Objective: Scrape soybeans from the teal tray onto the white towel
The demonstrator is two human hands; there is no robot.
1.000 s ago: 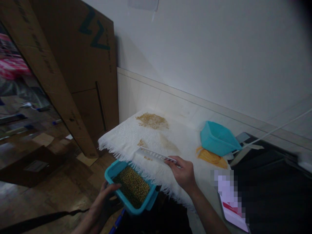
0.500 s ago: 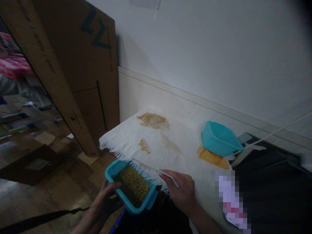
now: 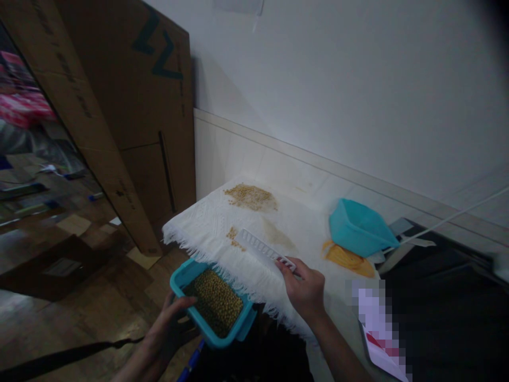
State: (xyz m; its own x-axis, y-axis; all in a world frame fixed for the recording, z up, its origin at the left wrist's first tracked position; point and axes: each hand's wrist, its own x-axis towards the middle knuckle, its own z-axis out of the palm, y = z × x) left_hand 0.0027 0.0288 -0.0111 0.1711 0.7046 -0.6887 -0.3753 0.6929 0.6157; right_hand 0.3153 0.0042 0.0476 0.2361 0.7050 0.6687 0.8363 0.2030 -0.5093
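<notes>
My left hand [image 3: 170, 323] grips a blue plastic basin [image 3: 214, 338] by its near left rim, thumb over the edge. Yellowish soybeans [image 3: 220, 297] fill much of it, and it sits just under the fringed edge of a white cloth [image 3: 207, 228]. In my right hand [image 3: 306, 289] is a white plastic strip with a row of slots [image 3: 266, 251], pinched at its near end. The strip's far end is beside a small cluster of beans [image 3: 235, 240] on the cloth. Farther back lies a larger spread of beans [image 3: 250, 196].
A second blue basin [image 3: 356, 228] stands to the right, with yellow cloth-like material [image 3: 348, 259] before it. A tall cardboard box [image 3: 159, 116] rises at the left beside the white wall [image 3: 338, 79]. A black item [image 3: 445, 297] and a blurred-out paper [image 3: 377, 323] lie at the right.
My right hand has moved the slotted strip up and away from the cloth's front edge, turning its slotted face into view. The beans near that edge no longer show. My left hand keeps its hold.
</notes>
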